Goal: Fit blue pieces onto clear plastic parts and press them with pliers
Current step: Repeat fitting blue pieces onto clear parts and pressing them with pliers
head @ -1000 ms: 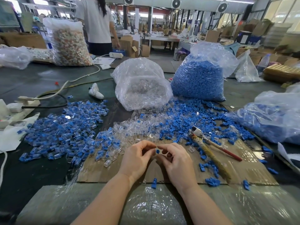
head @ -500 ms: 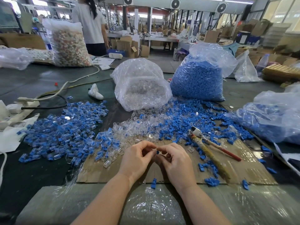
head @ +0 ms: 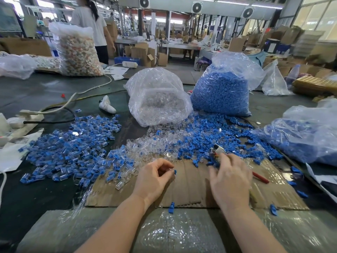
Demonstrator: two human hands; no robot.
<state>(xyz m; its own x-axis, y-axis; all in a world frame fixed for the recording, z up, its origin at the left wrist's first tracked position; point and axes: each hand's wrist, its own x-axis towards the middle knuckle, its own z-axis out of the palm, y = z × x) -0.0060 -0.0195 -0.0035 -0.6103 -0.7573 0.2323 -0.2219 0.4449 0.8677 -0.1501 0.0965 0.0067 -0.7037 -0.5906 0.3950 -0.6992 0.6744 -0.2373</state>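
My left hand (head: 155,178) pinches a clear plastic part with a blue piece (head: 175,172) showing at its tip, just above the cardboard sheet (head: 189,179). My right hand (head: 230,179) lies over the pliers (head: 218,149), whose metal head sticks out past the fingers and whose red handle (head: 260,178) shows to the right. Whether the fingers grip the pliers is hidden. Loose clear parts (head: 155,145) lie heaped beyond the hands, with loose blue pieces (head: 209,132) to their right. A pile of joined blue-and-clear parts (head: 73,147) lies at the left.
A bag of clear parts (head: 156,99) and a bag of blue pieces (head: 222,92) stand behind the piles. Another blue-filled bag (head: 306,136) lies at the right. A power strip and cables (head: 27,117) are at the left. A person (head: 91,22) stands at the far end.
My hands have come apart. The right hand moved right onto the pliers, while the left hand keeps the fitted part. The person at the back walked left.
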